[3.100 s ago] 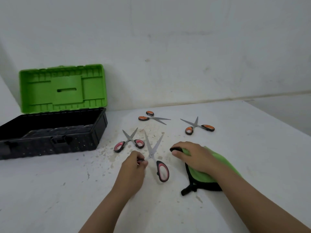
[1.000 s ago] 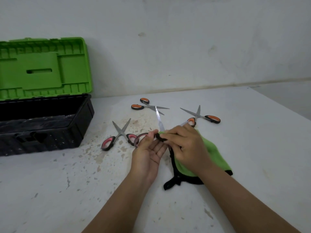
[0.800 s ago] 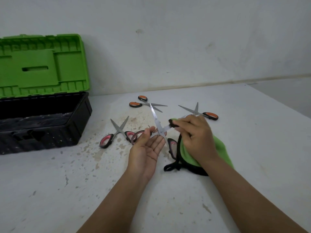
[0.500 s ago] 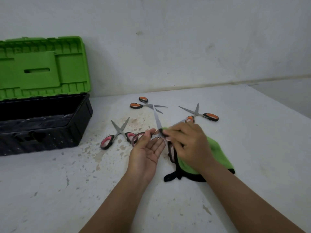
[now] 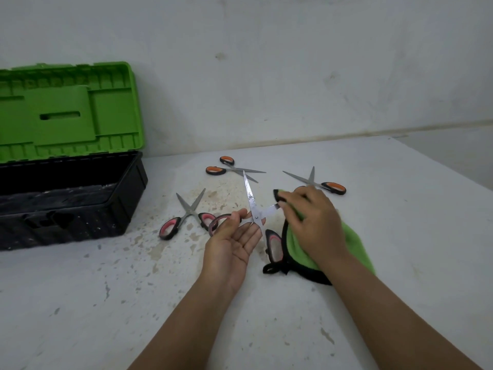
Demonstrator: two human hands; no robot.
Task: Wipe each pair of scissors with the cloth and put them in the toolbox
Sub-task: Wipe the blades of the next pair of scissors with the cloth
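My left hand (image 5: 234, 237) lies palm up and holds open pink-and-black-handled scissors (image 5: 250, 198), the thumb pressed on one handle ring. One blade points up and away; the other points right. My right hand (image 5: 313, 220) grips a green cloth with black edging (image 5: 352, 244) and pinches that right-pointing blade through it. The second handle ring hangs beside the cloth. The black toolbox (image 5: 125, 209) stands open at the left, its green lid (image 5: 66, 110) upright against the wall.
Another pink-handled pair of scissors (image 5: 186, 214) lies open on the stained white table between toolbox and hands. Two orange-handled pairs lie farther back, one (image 5: 229, 168) at the centre and one (image 5: 318, 182) behind my right hand. A wall closes the far side.
My left hand picked the scissors off the table and turned palm up. My right hand brought the cloth onto a blade and has just slid it outward from the pivot.
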